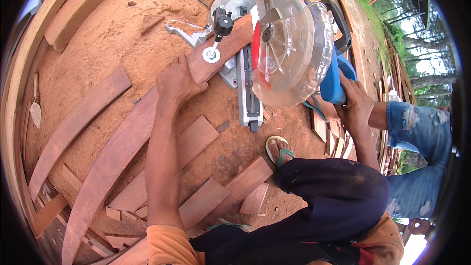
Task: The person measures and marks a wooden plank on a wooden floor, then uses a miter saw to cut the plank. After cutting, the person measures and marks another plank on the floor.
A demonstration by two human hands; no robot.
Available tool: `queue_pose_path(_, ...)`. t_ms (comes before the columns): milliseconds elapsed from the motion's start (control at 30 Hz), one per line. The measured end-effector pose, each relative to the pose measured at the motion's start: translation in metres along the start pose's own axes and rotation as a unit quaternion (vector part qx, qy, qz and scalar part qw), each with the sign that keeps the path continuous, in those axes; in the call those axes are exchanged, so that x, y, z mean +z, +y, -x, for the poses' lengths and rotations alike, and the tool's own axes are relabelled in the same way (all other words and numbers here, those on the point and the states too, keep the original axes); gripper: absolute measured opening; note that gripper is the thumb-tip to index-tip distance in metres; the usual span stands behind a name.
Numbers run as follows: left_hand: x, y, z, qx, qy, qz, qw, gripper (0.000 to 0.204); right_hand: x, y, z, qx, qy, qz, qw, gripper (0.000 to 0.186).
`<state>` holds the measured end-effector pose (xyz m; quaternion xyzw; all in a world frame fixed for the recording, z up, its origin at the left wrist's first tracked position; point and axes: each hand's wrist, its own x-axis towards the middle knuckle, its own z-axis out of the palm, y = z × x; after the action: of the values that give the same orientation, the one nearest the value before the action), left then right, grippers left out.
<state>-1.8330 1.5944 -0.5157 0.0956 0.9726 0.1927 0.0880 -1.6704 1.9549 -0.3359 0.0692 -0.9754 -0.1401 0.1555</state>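
A miter saw with a red blade and clear guard stands on the dirt. A long reddish board runs from the lower left onto its base, beneath a black-knobbed clamp; whether the clamp presses on it I cannot tell. My left hand grips this board just left of the clamp, fingers curled over it. My right hand is closed on the blue saw handle, right of the guard, its fingers partly hidden. The board's end near the blade is partly hidden by the saw.
Several loose boards and offcuts lie on the dirt around me, with timber beams at upper left. My sandaled foot is below the saw. Another person's jeans-clad leg is at right. Stacked planks lie behind my right arm.
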Motion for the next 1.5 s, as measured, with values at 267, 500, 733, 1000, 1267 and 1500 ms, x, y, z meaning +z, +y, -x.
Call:
queue_pose_path(267,0.01,-0.006,0.0,0.012,0.038,0.011,0.999,0.08,0.002,-0.001,0.001,0.0,0.018,-0.014,1.0,0.082)
queue_pose_path(500,0.005,0.0,0.0,0.011,0.04,0.008,0.999,0.079,-0.002,-0.004,0.006,-0.022,0.041,0.001,0.999,0.079)
queue_pose_path(733,-0.002,0.006,0.001,-0.021,-0.004,0.005,1.0,0.078,0.006,-0.009,0.016,-0.012,0.017,-0.02,1.0,0.079)
queue_pose_path(1000,0.0,0.007,0.002,-0.02,0.014,0.003,1.0,0.076,0.011,-0.012,0.018,-0.015,0.023,-0.004,1.0,0.078)
queue_pose_path(1267,-0.001,0.005,0.001,-0.009,0.009,-0.003,1.0,0.079,0.013,-0.01,0.017,-0.028,0.024,-0.014,0.999,0.073)
queue_pose_path(1500,0.002,0.003,0.002,-0.008,0.022,0.008,1.0,0.077,0.015,-0.011,0.017,-0.033,0.042,-0.01,0.999,0.072)
